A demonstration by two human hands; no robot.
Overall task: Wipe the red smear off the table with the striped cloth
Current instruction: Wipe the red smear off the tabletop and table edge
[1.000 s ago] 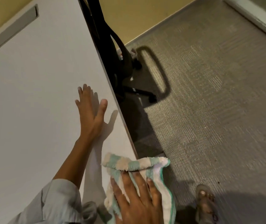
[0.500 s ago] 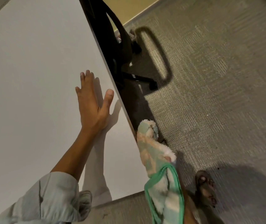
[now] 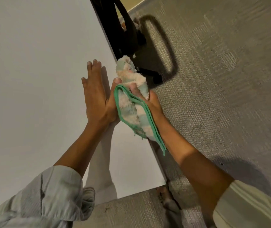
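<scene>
Now the striped cloth is bunched in the right hand, whose fingers are closed around its middle; the thumb presses into the pile, a fluffy end sticks up beyond the fist and the green-hemmed end hangs down along the wrist. It is held up at the table's right edge, partly over the white table and partly over the grey carpet, rather than pressed flat on the surface. No red smear can be made out on the tabletop. One cloth, two hands, and no writing or label anywhere.

Half a second ago the cloth hung lower, off the table's corner near the sandalled foot; it has since come up and inward until it touches the left hand's thumb side. The left hand stays flat on the table, fingers spread, holding nothing. Behind the cloth stands one black chair.
</scene>
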